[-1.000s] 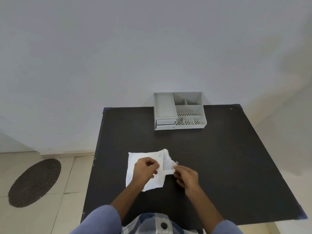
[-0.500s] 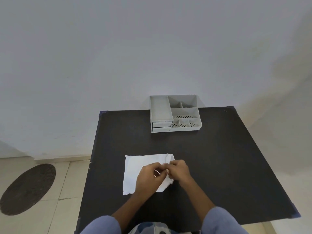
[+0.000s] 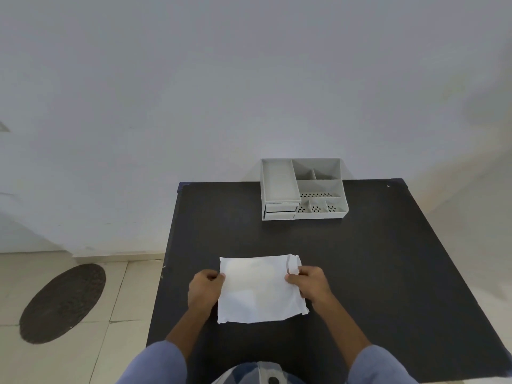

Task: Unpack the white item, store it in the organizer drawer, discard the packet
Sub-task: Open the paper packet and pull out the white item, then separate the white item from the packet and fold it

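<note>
You are pinching the white packet at both side edges — left hand and right hand gripping it — flat on the black table, organizer well beyond.

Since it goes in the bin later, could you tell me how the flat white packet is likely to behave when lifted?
The flat white packet probably flops: its near edge is wavy and one end curls. It looks thin, so likely light. The left hand and right hand pinch opposite edges, which should keep it spread.
</note>
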